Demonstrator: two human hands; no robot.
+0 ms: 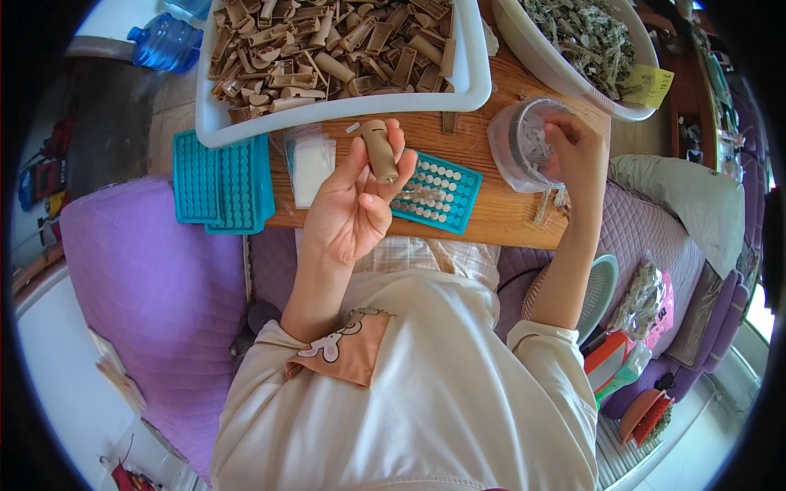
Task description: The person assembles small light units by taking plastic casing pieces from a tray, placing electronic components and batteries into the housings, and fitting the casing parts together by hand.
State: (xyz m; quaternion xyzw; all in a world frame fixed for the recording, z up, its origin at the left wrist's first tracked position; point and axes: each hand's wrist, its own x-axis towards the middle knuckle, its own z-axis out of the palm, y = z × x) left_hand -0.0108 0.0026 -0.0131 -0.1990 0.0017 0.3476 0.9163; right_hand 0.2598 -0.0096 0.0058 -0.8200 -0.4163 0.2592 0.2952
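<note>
A tan hollow plastic cylinder with a small slot near its top is held upright in my left hand. The fingers wrap round its sides, above the near edge of the wooden table. Just right and below is a teal tray with rows of round white discs, partly hidden by that hand. My right hand reaches into a clear plastic tub of small white pieces. Its fingertips are pinched together at the tub's mouth; anything between them is too small to make out.
A white bin heaped with tan plastic parts fills the far side. Stacked teal trays and a clear bag lie at the left. At the far right stands a pale basin of small wrapped pieces, bearing a yellow note.
</note>
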